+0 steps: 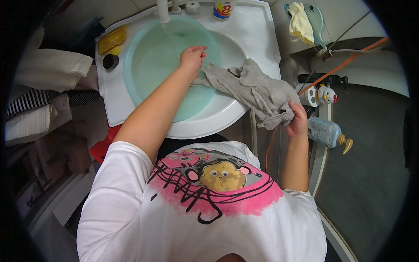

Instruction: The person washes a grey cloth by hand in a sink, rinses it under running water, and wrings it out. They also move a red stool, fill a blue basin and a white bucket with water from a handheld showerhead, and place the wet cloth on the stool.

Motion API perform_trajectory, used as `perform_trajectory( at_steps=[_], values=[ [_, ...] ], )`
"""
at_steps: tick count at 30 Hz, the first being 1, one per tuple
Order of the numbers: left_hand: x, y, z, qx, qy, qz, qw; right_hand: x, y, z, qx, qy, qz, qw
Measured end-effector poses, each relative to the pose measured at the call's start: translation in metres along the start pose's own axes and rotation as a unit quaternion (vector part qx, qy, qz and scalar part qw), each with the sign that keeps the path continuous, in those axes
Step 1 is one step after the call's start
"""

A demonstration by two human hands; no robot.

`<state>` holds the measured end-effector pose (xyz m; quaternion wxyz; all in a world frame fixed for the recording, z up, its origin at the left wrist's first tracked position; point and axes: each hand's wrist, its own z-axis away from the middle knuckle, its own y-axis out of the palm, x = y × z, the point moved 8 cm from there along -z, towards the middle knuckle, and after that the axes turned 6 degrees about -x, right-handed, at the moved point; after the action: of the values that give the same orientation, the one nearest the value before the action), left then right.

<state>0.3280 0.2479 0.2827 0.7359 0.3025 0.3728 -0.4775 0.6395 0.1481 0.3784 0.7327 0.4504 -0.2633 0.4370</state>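
A wet-looking grey cloth stretches from the basin out over the sink's right front edge. My right hand grips its outer end, beyond the rim. My left hand, its fingers curled, is above the basin; the cloth's narrow inner end runs to just beneath its wrist, and whether the fingers hold any of it is hidden. The round pale-green plastic basin holds clear water and sits in the white washbasin. Over its far rim hangs a white faucet spout.
On the washbasin's left ledge lie a yellow soap dish and a small black cup. A bottle stands at the back. To the right are a blue pump bottle and an orange cord. Towels hang at left.
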Motion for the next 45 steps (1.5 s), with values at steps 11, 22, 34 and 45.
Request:
perform_trajectory(
  at_steps=[11,22,34,45],
  values=[
    [0.014,0.026,-0.035,0.003,0.118,-0.558,0.821,-0.019,-0.021,0.010,-0.040,0.009,-0.009,0.999],
    [0.023,-0.049,-0.039,-0.249,-0.029,0.067,0.966,0.040,-0.040,0.070,-0.059,-0.169,0.099,0.979],
    [0.020,-0.061,-0.035,-0.147,-0.194,0.224,0.944,0.099,-0.046,0.114,0.027,-0.248,-0.074,0.966],
    [-0.028,-0.005,0.014,0.150,-0.284,0.158,0.934,0.079,-0.061,0.107,-0.086,-0.231,0.031,0.969]
  ],
)
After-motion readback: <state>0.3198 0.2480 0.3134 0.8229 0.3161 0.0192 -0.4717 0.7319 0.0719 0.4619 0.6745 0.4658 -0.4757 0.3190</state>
